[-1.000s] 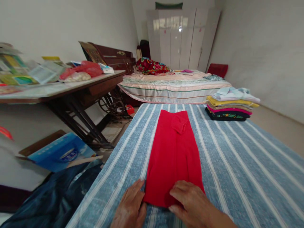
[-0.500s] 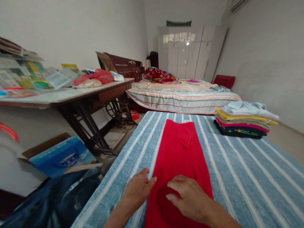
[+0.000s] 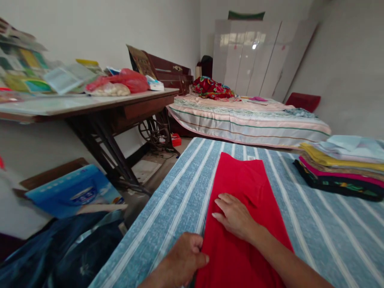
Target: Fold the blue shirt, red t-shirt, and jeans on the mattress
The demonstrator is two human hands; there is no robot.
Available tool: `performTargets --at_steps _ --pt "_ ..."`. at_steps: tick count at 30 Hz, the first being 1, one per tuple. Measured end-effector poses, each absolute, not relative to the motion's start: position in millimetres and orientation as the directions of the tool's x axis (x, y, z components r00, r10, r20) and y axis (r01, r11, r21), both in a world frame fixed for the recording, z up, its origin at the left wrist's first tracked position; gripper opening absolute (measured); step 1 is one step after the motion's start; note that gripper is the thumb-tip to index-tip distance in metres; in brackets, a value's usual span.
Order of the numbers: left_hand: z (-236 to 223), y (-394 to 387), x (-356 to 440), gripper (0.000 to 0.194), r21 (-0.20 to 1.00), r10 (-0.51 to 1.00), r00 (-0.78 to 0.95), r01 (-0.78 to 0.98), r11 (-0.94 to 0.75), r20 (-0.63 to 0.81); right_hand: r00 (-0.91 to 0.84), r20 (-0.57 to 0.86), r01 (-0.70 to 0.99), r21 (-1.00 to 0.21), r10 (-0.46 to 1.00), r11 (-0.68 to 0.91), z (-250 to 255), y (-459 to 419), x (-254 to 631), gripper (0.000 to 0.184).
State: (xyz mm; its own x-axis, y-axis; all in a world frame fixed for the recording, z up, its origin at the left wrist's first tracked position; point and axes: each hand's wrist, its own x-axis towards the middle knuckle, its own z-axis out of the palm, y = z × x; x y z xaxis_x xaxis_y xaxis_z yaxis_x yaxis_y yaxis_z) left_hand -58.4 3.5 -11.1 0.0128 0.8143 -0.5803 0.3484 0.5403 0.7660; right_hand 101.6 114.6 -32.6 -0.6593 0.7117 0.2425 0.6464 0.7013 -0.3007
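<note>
The folded red fabric garment (image 3: 238,172) lies flat on the blue-and-white striped cloth (image 3: 163,200); the left hand (image 3: 183,258) pinches its edge, apparently for control, while the right hand's (image 3: 237,218) loosely spread fingers steady it.

Open striped cloth (image 3: 180,180) beside red garment (image 3: 237,172), folded clothes (image 3: 345,170) blocking far right

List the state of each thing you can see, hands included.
Red garment: folded long and narrow, lying flat
Left hand: at its left edge, fingers curled
Right hand: open, on top of it
Clothes stack: folded, piled
Floral bundle: rumpled
Wardrobe doors: apparently closed
Blue box: tilted
</note>
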Motion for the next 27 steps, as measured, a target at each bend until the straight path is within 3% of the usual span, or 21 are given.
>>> performTargets --at_steps 4,10,14,18,22,27 --pt "-10 13 -58 0.013 0.762 0.785 0.102 0.346 0.548 -0.611 -0.714 0.2 0.602 -0.312 0.671 0.735 -32 124 102 0.016" --pt "-14 61 -60 0.014 0.814 0.824 0.05 0.199 0.546 -0.565 -0.723 0.184 0.587 -0.346 0.666 0.732 -24 151 94 0.022" --pt "-18 113 -58 0.013 0.833 0.849 -0.026 0.182 0.523 -0.527 -0.582 0.307 0.491 -0.606 0.753 0.626 -48 162 99 0.023" --pt "-21 149 -52 0.018 0.849 0.879 -0.064 0.232 0.474 -0.473 -0.449 0.3 0.377 -0.79 0.842 0.483 -68 165 105 0.021" --pt "-23 159 -51 0.025 0.851 0.897 -0.02 0.306 0.426 -0.442 -0.394 0.334 0.377 -0.791 0.856 0.482 -72 164 104 0.023" --pt "-24 158 -54 0.024 0.864 0.922 0.0 0.351 0.363 -0.387 -0.286 0.478 0.484 -0.676 0.831 0.555 -72 167 107 0.023"
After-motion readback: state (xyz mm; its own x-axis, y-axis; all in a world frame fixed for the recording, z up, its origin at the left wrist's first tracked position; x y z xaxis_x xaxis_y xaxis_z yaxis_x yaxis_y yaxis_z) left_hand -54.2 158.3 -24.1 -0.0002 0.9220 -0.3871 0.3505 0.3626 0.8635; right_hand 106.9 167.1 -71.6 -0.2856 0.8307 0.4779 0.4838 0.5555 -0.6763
